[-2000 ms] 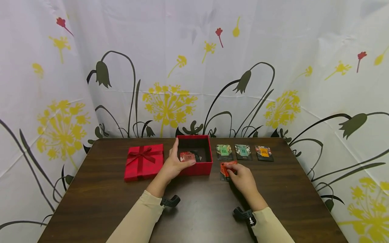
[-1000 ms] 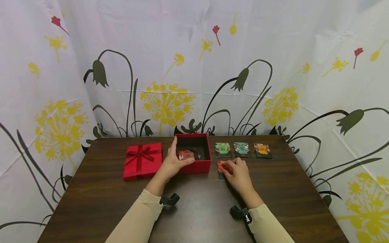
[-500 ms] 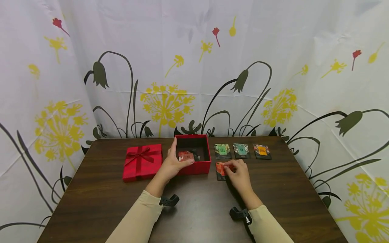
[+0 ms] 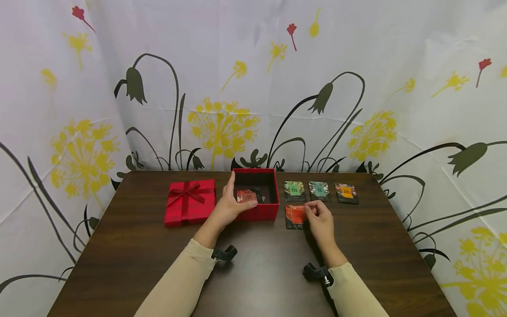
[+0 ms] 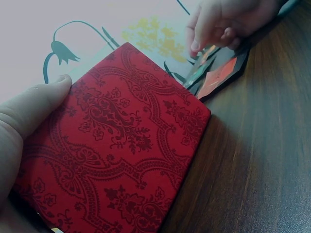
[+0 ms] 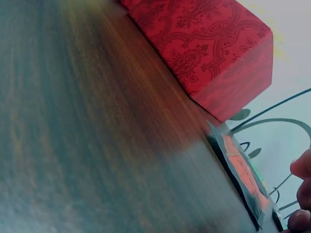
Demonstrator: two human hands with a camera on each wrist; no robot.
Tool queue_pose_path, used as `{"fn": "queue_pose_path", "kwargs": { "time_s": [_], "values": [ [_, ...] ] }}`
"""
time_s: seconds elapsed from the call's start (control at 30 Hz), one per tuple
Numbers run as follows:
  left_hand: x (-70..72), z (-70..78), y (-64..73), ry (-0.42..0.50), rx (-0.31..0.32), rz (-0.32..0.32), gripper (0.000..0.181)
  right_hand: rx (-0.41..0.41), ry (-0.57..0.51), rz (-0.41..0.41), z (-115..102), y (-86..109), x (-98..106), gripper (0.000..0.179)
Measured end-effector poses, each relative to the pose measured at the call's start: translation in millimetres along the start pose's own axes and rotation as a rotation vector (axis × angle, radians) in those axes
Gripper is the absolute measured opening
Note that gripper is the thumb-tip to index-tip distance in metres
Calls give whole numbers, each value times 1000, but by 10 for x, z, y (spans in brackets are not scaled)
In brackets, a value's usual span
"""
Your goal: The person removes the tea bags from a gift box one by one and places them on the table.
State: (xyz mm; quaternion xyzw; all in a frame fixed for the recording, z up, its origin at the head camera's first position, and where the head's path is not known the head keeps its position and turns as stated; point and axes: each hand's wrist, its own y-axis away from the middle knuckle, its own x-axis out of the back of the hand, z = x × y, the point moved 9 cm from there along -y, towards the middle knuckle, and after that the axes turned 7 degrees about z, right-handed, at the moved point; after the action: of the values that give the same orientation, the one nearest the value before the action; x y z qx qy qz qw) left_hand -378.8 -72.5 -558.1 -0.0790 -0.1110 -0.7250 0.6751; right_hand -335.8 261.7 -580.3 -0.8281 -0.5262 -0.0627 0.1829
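In the head view, my left hand holds the near left corner of an open red box, its thumb on the front rim. The left wrist view shows the thumb at the edge of the box's patterned red wall. Inside the box are a red-and-black sachet and some dark ones, partly hidden. An orange-and-black sachet lies flat to the right of the box. My right hand hovers at that sachet's right edge, fingertips apart from it in the right wrist view and nothing seen between them.
Behind the orange sachet lie a green sachet, a teal sachet and a yellow-orange sachet in a row. A red lid with a bow rests left of the box. A flower-printed curtain hangs along the table's far edge.
The orange sachet has shifted slightly left and been set straight on the table. My right fingers have let go of it and drawn to its right. The left hand stays on the box.
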Motion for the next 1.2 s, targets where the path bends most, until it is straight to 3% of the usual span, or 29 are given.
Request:
{"fn": "queue_pose_path", "kwargs": {
  "time_s": [0.17,0.37,0.5,0.7,0.9,1.2],
  "values": [
    [15,13,-3,2,1,-4,131,-13,-38,15,5,-6,13,10],
    [3,-3,14,-5,7,-8,133,-144,-183,34,41,15,56,21],
    [0,14,15,2,0,-8,132,-201,-266,19,-54,15,54,24],
    [14,6,0,4,-2,-2,134,-211,-389,-128,-497,2,-121,19],
    [18,-2,9,-7,-3,2,132,-184,-428,-290,-1058,-9,-435,21],
    [12,23,15,9,-24,2,136,-208,-353,-357,-1498,-106,-857,29]
  ]
}}
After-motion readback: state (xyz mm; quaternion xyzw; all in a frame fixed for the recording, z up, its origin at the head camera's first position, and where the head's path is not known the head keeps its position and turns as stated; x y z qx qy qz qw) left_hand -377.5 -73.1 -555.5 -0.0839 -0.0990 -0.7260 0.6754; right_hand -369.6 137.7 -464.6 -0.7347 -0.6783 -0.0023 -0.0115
